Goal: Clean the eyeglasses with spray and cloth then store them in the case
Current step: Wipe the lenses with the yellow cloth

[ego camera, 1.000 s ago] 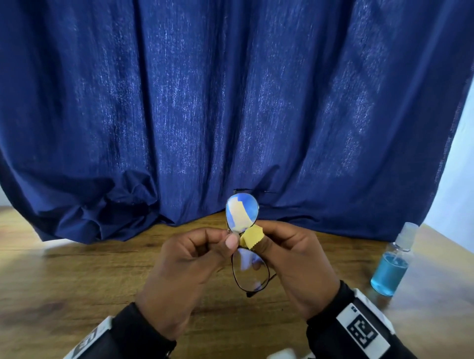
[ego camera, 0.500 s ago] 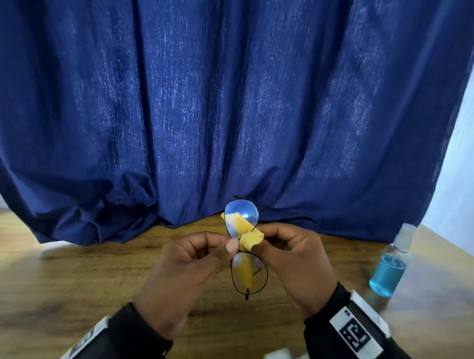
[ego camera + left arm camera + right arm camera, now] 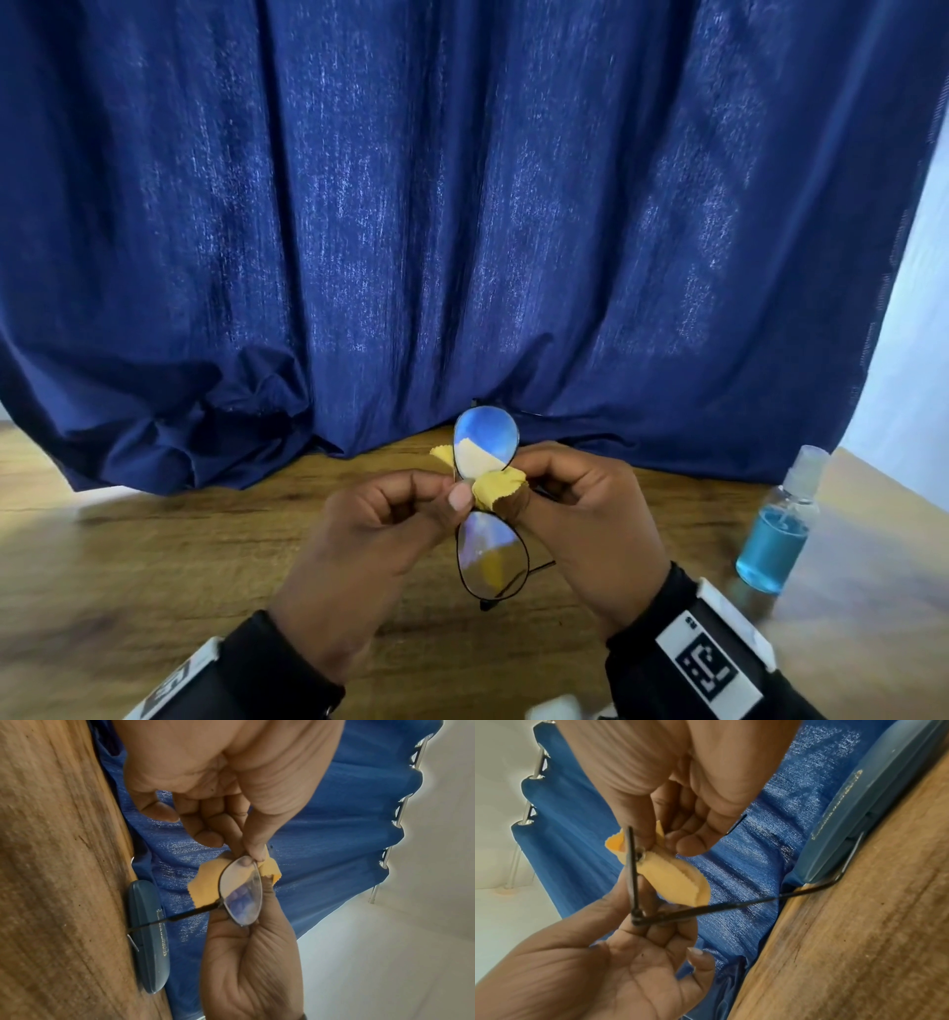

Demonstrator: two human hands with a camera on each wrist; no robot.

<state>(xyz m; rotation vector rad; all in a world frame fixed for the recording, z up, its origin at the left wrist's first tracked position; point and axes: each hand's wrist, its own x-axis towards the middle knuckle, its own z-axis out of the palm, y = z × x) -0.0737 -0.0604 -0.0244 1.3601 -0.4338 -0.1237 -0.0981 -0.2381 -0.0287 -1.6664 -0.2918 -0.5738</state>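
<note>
I hold the black wire-rimmed eyeglasses (image 3: 492, 557) upright above the table, one lens over the other. My left hand (image 3: 447, 503) pinches the frame near the bridge between thumb and forefinger. My right hand (image 3: 518, 493) pinches the yellow cloth (image 3: 500, 488) around the edge of the upper lens (image 3: 485, 437); part of the cloth shows through both lenses. In the right wrist view the cloth (image 3: 677, 880) is folded over the lens rim. The blue glasses case (image 3: 149, 939) lies closed on the table against the curtain, with a temple tip near it. The spray bottle (image 3: 775, 534) of blue liquid stands to the right.
A dark blue curtain (image 3: 462, 205) hangs across the back and bunches on the wooden table (image 3: 154, 565) at the left. A white wall shows at the far right. A small white object (image 3: 554, 712) peeks in at the bottom edge.
Both hands stay in place. The glasses turned slightly and the cloth shifted, so it now shows behind both lenses.
</note>
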